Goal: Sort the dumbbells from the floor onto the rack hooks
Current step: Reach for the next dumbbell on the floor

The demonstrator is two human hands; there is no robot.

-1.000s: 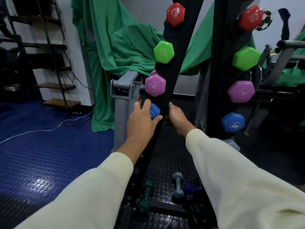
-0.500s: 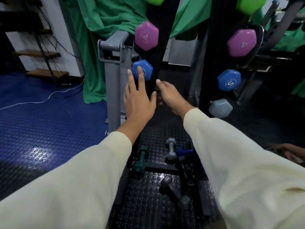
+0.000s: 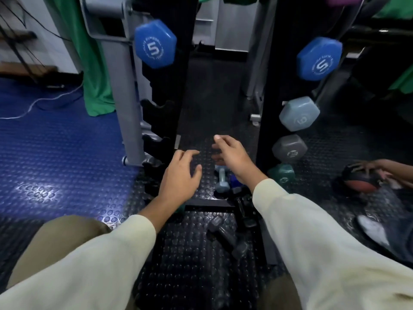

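A blue studded rubber mat [image 3: 55, 153] gives way to black studded floor [image 3: 190, 253]. On the rack's left post [image 3: 165, 104], one glossy blue six-sided dumbbell [image 3: 155, 44] hangs above bare hooks. The left hand [image 3: 181, 175] and right hand [image 3: 232, 157] hover loosely spread, gripping nothing. Below them lie a pale blue dumbbell [image 3: 222, 180] and a dark grey dumbbell [image 3: 225, 237]. The right post [image 3: 268, 108] shows four ends: blue, pale blue, grey, green.
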